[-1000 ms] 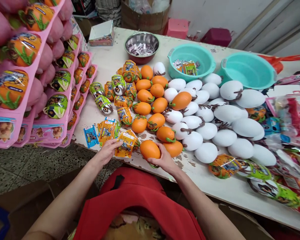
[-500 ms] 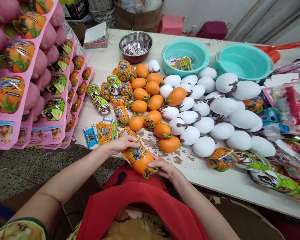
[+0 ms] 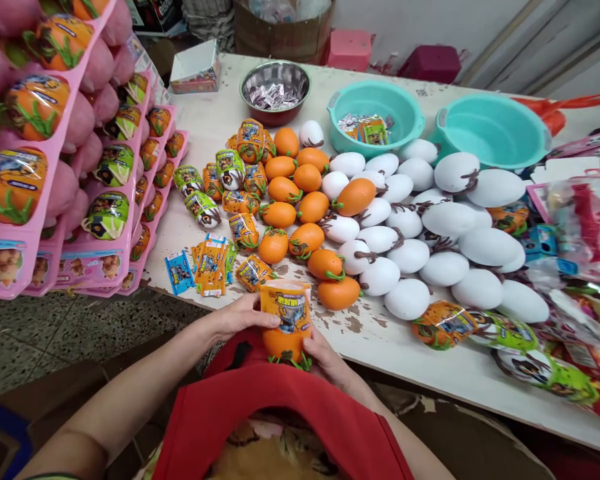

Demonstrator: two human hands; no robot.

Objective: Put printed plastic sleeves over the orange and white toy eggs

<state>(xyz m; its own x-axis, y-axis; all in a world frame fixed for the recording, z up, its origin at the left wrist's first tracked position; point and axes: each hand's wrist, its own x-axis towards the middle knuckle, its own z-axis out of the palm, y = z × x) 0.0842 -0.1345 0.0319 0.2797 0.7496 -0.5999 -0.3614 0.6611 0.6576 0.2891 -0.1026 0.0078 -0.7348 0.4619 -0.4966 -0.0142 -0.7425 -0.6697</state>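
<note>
Between my hands, over the front of the red apron (image 3: 290,393), is an orange toy egg (image 3: 283,345) with green strands at its lower end. An orange printed wrapper sleeve (image 3: 293,308) sits over its upper part and stands up past it. My left hand (image 3: 247,317) grips the sleeve from the left, thumb across its front. My right hand (image 3: 325,353) holds the egg low on the right, fingers partly hidden behind it. Just beyond lie a wrapped orange egg (image 3: 254,272) and a pile of flat printed sleeves (image 3: 213,263).
Bare orange eggs (image 3: 307,240) and white eggs (image 3: 407,298) cover the table's middle. Pink trays (image 3: 63,220) of wrapped eggs rise at left. Behind stand a metal bowl (image 3: 275,117) with small packets and two turquoise basins (image 3: 373,148) (image 3: 490,160). Plastic packaging (image 3: 590,220) crowds the right.
The egg and its sleeve have turned from tilted to upright and come slightly lower. My left hand has moved down from the sleeve's top to its side.
</note>
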